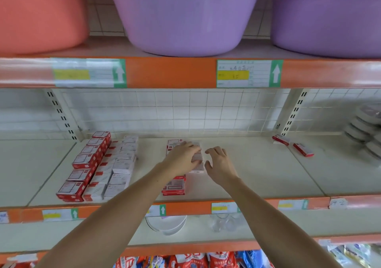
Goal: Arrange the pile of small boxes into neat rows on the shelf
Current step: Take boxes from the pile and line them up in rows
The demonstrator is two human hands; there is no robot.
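Observation:
Small red-and-white boxes stand in three neat rows (99, 164) at the left of the cream shelf (257, 168). A fourth row (174, 187) runs down the shelf's middle. My left hand (182, 157) lies on top of that row's far boxes, fingers spread and bent over them. Just right of it my right hand (219, 164) hovers with fingers loosely curled, holding nothing, close to a white box (198, 167) at the row's right side. Two loose boxes (303, 149) lie at the back right.
Purple basins (185, 20) and a pink one (41, 16) fill the shelf above. A stack of grey round lids (365, 133) stands at the far right. Below are white plates (167, 224), clear glasses (223, 223) and snack bags (185, 260).

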